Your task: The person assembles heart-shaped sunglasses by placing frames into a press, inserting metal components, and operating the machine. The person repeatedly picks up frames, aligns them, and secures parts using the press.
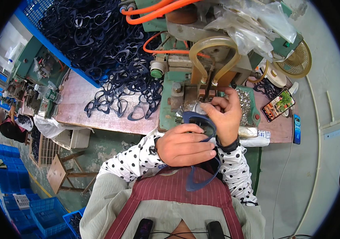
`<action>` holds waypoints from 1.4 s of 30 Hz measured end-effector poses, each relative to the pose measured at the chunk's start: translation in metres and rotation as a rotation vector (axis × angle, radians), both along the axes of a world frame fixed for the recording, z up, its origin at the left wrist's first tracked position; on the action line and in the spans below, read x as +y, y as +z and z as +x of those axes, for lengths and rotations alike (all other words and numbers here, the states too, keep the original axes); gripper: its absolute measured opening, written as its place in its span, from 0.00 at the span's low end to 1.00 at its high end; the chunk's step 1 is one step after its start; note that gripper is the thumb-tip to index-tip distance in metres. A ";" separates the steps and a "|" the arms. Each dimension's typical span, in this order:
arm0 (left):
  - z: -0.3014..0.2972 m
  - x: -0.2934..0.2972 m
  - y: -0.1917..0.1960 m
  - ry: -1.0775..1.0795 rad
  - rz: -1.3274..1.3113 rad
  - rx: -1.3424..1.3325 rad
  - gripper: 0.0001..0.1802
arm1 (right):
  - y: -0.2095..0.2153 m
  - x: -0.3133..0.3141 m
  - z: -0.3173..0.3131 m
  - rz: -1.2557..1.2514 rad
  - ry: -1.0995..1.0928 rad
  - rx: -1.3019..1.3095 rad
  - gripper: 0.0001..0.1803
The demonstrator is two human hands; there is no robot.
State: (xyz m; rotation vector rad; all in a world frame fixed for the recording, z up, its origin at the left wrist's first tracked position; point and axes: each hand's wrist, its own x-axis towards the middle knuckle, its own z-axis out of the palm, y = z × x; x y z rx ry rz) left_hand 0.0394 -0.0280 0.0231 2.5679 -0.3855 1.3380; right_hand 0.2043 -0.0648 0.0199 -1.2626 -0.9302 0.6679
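My left hand [186,145] is wrapped round a dark blue glasses frame [192,185], held upright in front of the green bench machine [166,113]. One rim shows above the fingers and the other hangs below them, over my apron. The frame's upper end is close to the machine's metal working head [205,93]. Beside that, my right hand [225,115] has its thumb and fingers bent together at the working head. Whatever lies between those fingertips is too small or hidden to make out. Small shiny metal parts [243,104] lie in a tray just right of my right hand.
A blue crate [80,73] of dark frames stands at the back left, with loose frames [138,112] spilled on the table. Orange hoses [158,8] run above the machine. A phone [278,104] and a small fan [295,59] are at the right. A wooden stool [60,173] stands left.
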 end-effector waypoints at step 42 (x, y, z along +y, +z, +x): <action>-0.057 0.148 -0.065 0.810 -0.319 -0.051 0.02 | -0.107 -0.035 0.115 -0.222 -0.603 -0.802 0.07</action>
